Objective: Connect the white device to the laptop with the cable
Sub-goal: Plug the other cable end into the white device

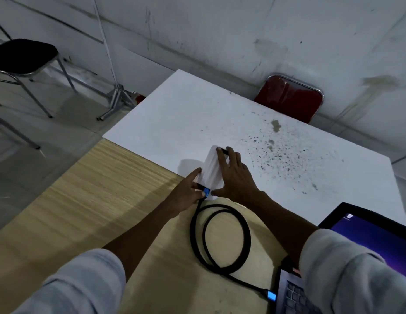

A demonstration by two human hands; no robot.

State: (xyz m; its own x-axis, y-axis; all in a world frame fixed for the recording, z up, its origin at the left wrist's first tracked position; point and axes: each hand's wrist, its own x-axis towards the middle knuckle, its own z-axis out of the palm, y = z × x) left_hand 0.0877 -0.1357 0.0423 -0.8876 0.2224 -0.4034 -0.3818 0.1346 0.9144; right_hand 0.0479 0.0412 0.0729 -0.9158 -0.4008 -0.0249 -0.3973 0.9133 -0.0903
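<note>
A white device (211, 169) lies on the table where the white top meets the wooden part. My right hand (234, 175) grips it from the right, fingers over its top. My left hand (190, 191) pinches the black cable's blue plug (206, 191) against the device's near end. The black cable (220, 239) coils in a loop on the wood and runs to a second blue plug (271, 296) at the left edge of the laptop (365, 236). Whether either plug is fully seated I cannot tell.
The laptop stands open at the lower right, screen lit purple, partly hidden by my right sleeve. The white table top (197, 114) is speckled with dark spots. A red chair (292, 98) stands behind the table; a black chair (23, 55) is on the floor at the left.
</note>
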